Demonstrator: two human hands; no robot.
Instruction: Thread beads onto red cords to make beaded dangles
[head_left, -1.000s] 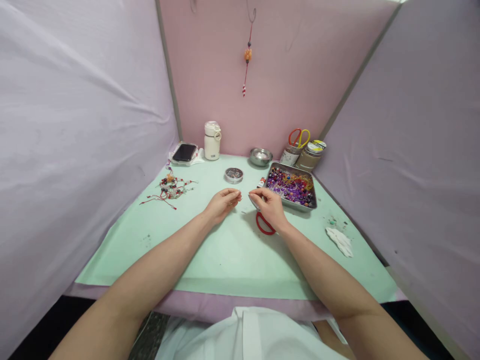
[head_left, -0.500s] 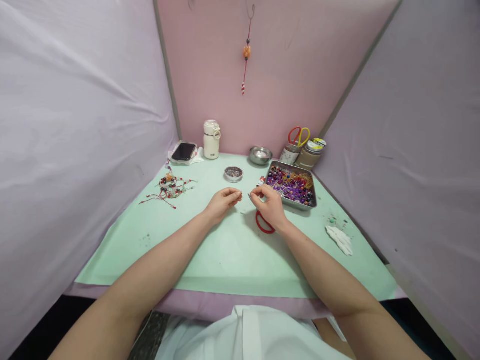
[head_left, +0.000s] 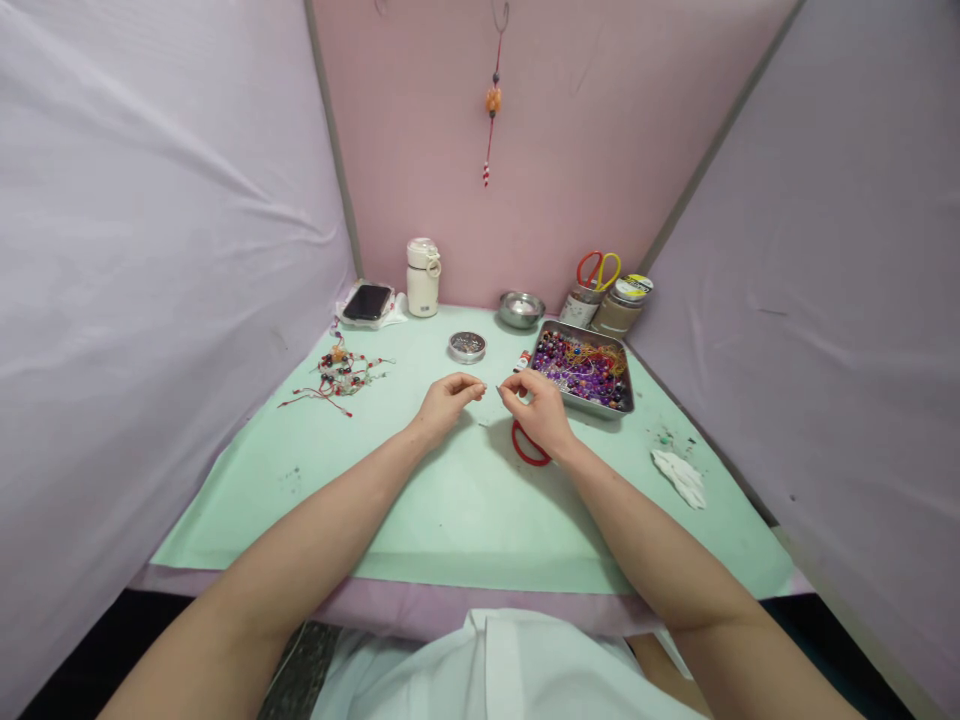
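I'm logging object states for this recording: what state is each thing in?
Left hand: fingers pinched, contents unclear
Right hand: fingers pinching a dark tip
Red loop: partly hidden
Bottle: upright, lidded
Phone: screen dark
Tray: holding beads
Round dish: holding small bits
Bowl: upright
Beaded strands: heaped
Hanging strand: dangling
Labelled jar: holding red and yellow handles
Yellow-topped jar: lid on
White cloth: crumpled

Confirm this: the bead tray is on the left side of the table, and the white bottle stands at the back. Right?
Not quite: the head view shows the bead tray on the right side of the table, by the right hand. The white bottle does stand at the back.
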